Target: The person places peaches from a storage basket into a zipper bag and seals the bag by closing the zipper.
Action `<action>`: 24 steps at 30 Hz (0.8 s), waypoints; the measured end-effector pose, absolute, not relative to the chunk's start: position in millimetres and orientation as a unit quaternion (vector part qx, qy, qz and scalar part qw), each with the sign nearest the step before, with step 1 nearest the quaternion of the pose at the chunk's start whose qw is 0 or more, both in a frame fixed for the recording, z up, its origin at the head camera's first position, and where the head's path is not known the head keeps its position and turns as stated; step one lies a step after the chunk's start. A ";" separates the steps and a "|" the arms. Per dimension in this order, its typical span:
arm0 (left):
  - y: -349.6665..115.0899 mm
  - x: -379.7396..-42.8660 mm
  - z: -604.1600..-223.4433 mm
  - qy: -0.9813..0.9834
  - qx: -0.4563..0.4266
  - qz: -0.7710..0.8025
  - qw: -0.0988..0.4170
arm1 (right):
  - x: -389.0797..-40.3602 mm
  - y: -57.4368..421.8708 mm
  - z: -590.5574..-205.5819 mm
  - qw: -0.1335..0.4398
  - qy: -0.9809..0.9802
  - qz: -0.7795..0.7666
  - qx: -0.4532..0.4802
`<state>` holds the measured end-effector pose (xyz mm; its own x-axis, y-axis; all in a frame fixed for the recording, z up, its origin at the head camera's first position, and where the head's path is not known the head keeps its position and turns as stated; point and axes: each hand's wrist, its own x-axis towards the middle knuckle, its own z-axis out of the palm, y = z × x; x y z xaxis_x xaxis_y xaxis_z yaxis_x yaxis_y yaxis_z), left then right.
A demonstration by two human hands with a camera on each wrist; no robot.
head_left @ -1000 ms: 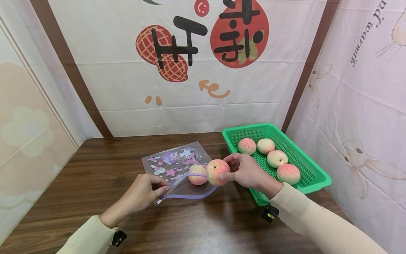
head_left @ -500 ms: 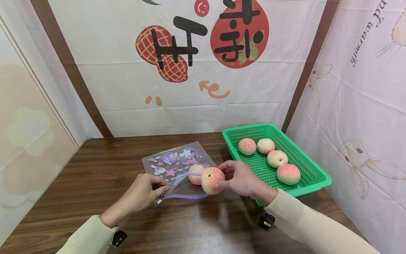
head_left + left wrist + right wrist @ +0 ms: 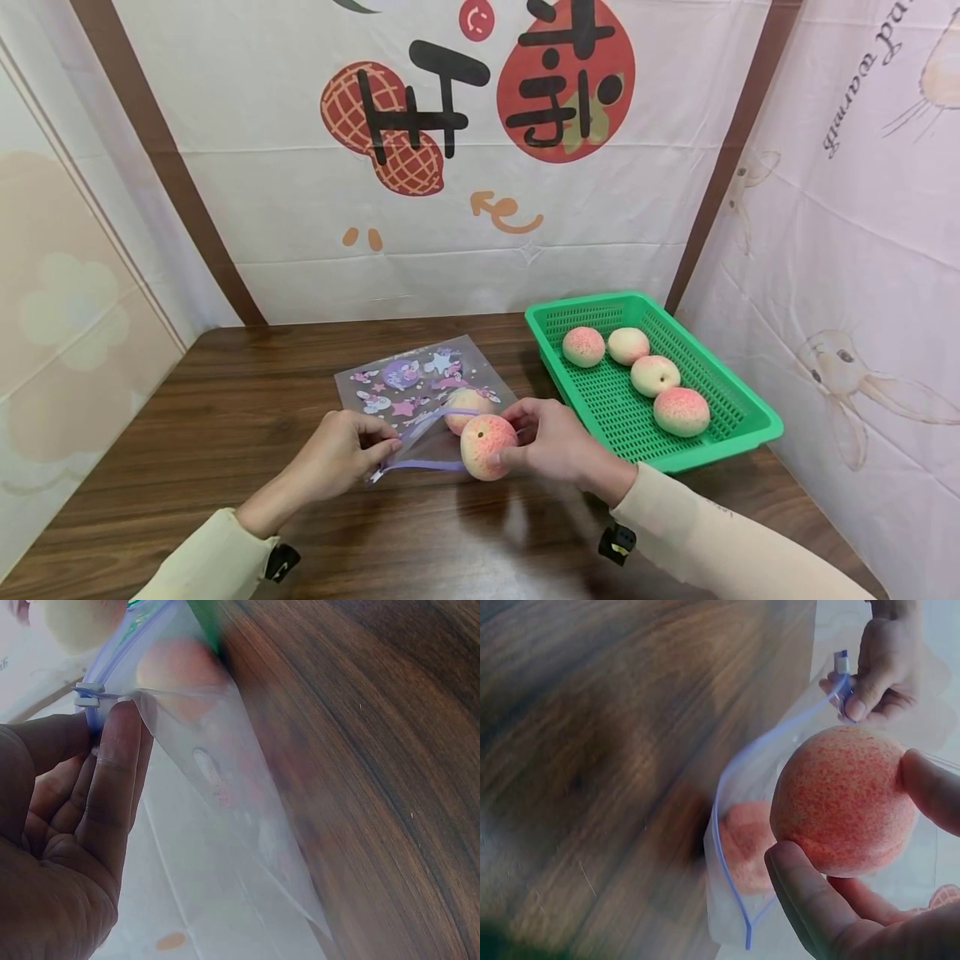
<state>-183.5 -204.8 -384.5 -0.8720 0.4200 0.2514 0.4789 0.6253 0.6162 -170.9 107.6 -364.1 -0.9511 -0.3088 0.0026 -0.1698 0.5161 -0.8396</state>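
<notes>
My left hand [image 3: 348,454] pinches the edge of a clear zip bag [image 3: 405,387] with purple and pink prints, close to its slider [image 3: 88,695]. The bag's purple-edged mouth gapes toward me and to the right. Inside it lies one peach [image 3: 463,408], which also shows through the film in the right wrist view. My right hand [image 3: 555,442] grips another peach [image 3: 487,448], pink and speckled, between thumb and fingers. This held peach is in front of the bag's mouth and overlaps its purple edge in the head view.
A green perforated basket [image 3: 720,454] stands on the right of the brown wooden table [image 3: 247,400], with several peaches [image 3: 681,412] in it. A printed white cloth [image 3: 300,275] hangs behind the table, and another hangs along the right side.
My right hand has carried its peach left and toward me, from the right of the bagged peach to in front of the bag's mouth. The left hand has stayed in place.
</notes>
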 end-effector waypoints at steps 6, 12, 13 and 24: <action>-204.7 -183.7 -384.1 -0.901 -0.249 -0.353 0.039 | -170.7 102.2 -375.2 0.067 0.864 -0.480 -0.136; -204.3 -183.9 -383.5 -0.901 -0.251 -0.353 0.041 | -169.3 95.1 -384.5 0.046 0.865 -0.481 -0.135; -204.2 -183.9 -383.5 -0.901 -0.251 -0.352 0.042 | -168.8 93.6 -386.1 0.044 0.864 -0.483 -0.133; -204.6 -184.2 -384.5 -0.898 -0.257 -0.355 0.042 | -164.7 78.1 -402.3 0.012 0.850 -0.518 -0.098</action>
<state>-184.2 -204.6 -384.5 -0.8642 0.4317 0.2585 0.4918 0.6158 0.6156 -164.7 78.1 -402.3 -0.9806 -0.1782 0.0812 -0.1538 0.4442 -0.8826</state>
